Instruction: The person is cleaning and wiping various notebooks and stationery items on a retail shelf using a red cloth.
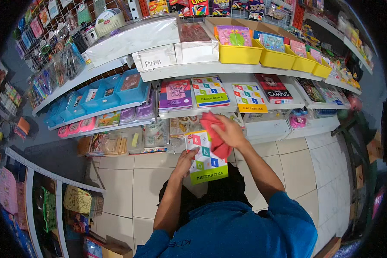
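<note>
My left hand [184, 163] grips the left edge of a mathematics notebook [209, 172], which has a white cover with coloured squares and a green band at the bottom. A crumpled red cloth [217, 137] is in my right hand [229, 130], lying against the upper right of that cover. The cloth hides part of the printed squares. On the shelf beyond, a similar notebook with an orange band [250, 98] lies over the front edge. To its left rests a stack of mathematics notebooks [210, 92], beside purple and red notebooks [175, 93].
Yellow bins [240, 53] and white boxes [196, 51] line the upper shelf. Blue trays [106, 92] stand on the left shelf. Black-and-red notebooks [274, 87] lie to the right. Below is a tiled floor [116, 180]; another shelf unit [59, 206] stands at lower left.
</note>
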`<state>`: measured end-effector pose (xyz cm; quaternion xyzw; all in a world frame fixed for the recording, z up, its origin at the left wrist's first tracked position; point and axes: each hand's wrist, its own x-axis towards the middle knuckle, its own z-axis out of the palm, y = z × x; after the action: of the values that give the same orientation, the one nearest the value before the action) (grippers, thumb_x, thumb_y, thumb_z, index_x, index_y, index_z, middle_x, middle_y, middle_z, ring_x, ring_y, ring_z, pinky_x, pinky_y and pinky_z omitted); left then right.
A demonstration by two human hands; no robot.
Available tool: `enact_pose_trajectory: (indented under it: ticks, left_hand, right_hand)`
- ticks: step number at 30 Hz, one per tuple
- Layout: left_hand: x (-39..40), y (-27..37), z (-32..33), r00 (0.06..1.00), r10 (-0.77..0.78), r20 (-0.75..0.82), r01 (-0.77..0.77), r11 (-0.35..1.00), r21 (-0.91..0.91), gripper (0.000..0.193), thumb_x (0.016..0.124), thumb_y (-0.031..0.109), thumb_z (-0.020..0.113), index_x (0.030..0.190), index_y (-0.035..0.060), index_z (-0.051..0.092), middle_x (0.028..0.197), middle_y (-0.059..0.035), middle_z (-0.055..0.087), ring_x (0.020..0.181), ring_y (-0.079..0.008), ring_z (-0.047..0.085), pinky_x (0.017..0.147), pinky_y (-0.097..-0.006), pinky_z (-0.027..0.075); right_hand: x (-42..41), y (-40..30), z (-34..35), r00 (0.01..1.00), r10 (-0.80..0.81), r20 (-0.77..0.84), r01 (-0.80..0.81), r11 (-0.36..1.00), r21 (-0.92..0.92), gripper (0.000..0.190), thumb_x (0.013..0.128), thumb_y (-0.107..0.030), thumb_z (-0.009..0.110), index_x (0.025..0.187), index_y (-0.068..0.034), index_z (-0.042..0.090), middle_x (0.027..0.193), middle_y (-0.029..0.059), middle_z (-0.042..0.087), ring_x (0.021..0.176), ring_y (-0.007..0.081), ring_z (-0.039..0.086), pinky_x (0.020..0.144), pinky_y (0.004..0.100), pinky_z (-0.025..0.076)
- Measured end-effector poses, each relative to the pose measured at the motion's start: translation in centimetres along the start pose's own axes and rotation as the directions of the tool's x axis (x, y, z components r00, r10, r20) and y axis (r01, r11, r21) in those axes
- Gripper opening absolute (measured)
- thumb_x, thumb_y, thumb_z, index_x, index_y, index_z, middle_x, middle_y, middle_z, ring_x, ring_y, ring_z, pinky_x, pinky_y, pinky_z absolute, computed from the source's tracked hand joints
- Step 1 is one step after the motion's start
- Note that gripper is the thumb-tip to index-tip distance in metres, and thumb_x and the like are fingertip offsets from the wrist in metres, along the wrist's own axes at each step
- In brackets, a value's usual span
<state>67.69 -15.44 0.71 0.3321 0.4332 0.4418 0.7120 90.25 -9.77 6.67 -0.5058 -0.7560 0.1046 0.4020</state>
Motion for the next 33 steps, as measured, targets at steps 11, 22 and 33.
enact_pose_trajectory:
  ticks: [11,22,33]
  left_hand:
    - [1.3,1.5,5.6,0.865,0.495,-0.082,-0.484,0.866,0.123,0.032,0.088,0.027,0.071,0.106,0.0009,0.065,0.097,-0.0074,0.068,0.079,-0.0179,0.063,0.072,-0.0324,0.049]
    - [2.6,4.7,4.4,0.424,0.899,-0.104,-0.291,0.245,0.925,0.046,0.089,0.035,0.067,0.105,-0.0057,0.051,0.108,-0.0252,0.055,0.093,-0.0396,0.055,0.081,-0.046,0.044]
    - [10.7,4.1,6.4,0.584,0.755,-0.299,-0.72,0.652,0.239,0.024,0.098,0.02,0.058,0.106,-0.0016,0.051,0.097,-0.0108,0.062,0.086,-0.0133,0.058,0.076,-0.0281,0.048]
  right_hand:
    - [-5.6,-2.4,7.4,0.894,0.407,0.187,-0.199,-0.012,0.98,0.058,0.096,-0.043,0.053,0.139,-0.006,0.042,0.124,0.0115,0.061,0.103,0.0268,0.063,0.084,0.0377,0.053]
    - [-7.2,-4.4,4.9,0.898,0.21,0.387,-0.359,-0.159,0.92,0.061,0.088,-0.043,0.064,0.134,-0.007,0.046,0.121,0.0087,0.061,0.104,0.0203,0.062,0.083,0.0349,0.053]
    - [-9.2,3.3,-0.5,0.861,0.283,0.424,-0.504,0.355,0.787,0.049,0.081,0.007,0.055,0.129,-0.002,0.051,0.102,0.0075,0.065,0.093,0.013,0.06,0.085,0.0243,0.045]
